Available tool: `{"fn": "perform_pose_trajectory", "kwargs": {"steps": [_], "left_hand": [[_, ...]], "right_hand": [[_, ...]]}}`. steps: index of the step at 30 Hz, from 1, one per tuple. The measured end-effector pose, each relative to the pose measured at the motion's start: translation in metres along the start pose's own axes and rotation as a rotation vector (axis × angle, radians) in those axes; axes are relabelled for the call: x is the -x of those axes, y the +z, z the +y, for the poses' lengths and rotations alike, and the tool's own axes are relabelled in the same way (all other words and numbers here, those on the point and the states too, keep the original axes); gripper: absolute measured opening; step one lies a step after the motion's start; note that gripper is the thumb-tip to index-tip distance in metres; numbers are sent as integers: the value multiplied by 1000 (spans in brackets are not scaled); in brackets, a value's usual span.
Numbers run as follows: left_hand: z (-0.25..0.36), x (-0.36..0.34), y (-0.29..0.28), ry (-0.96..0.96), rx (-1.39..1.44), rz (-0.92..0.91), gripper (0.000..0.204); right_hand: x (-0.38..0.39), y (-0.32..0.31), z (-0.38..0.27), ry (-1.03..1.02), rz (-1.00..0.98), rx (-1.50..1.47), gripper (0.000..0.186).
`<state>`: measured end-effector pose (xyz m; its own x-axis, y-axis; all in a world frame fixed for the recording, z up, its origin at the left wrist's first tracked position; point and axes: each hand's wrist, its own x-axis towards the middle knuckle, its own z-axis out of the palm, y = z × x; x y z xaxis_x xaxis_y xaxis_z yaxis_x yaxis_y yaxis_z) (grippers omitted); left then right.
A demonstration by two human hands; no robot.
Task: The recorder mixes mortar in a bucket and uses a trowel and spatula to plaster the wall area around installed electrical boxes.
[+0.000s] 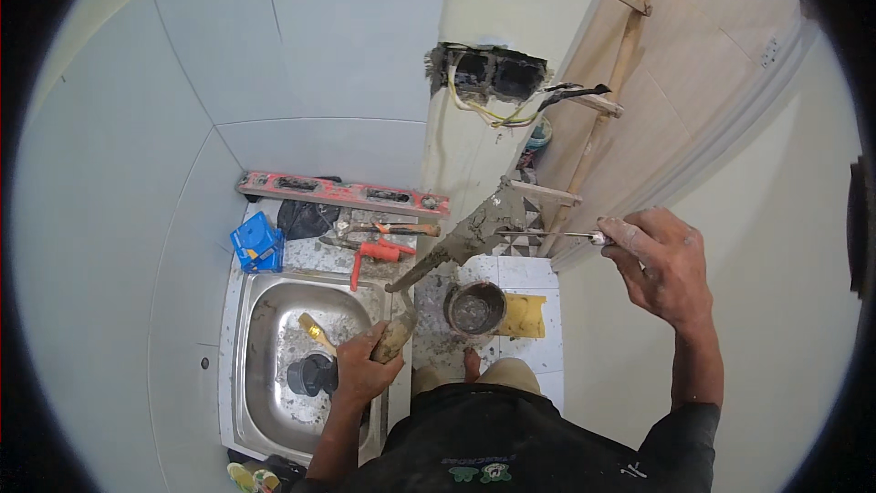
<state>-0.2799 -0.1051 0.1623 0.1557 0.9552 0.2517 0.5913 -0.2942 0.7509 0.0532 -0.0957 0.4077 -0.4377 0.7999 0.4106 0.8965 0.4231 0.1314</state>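
Observation:
My left hand [363,367] is closed round the wooden handle of a trowel [447,254], whose blade points up and to the right and carries grey wet mortar [493,219]. My right hand [659,260] grips a thin metal tool [570,235] with a slim shaft, perhaps a screwdriver or small spatula. Its tip reaches the mortar at the trowel's right edge; the tip's shape is hidden there. Ahead, two dark electrical boxes [493,73] sit in a rough wall opening, with loose wires [511,117] hanging out.
A steel sink [251,374] at the left holds a paintbrush [316,332] and a black round part [310,374]. Behind it lie a red level [342,192], a blue packet [258,244] and a hammer [392,229]. A mortar bucket [476,308] stands below; a wooden ladder [630,46] leans at right.

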Motion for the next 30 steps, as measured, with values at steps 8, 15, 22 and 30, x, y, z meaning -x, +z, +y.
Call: {"fn": "perform_pose_trajectory", "kwargs": {"steps": [8,15,22,30], "left_hand": [[-3,-6,20,100,7,-17,48],[-5,-1,38,95,141,-131,49],[5,-18,86,-100,358,-284,46],[35,-64,141,-193,595,-235,43]], "right_hand": [[30,23,-9,189,186,168,36],[37,30,8,252,253,248,34],[18,43,48,130,308,367,31],[12,57,71,-86,330,208,35]]}}
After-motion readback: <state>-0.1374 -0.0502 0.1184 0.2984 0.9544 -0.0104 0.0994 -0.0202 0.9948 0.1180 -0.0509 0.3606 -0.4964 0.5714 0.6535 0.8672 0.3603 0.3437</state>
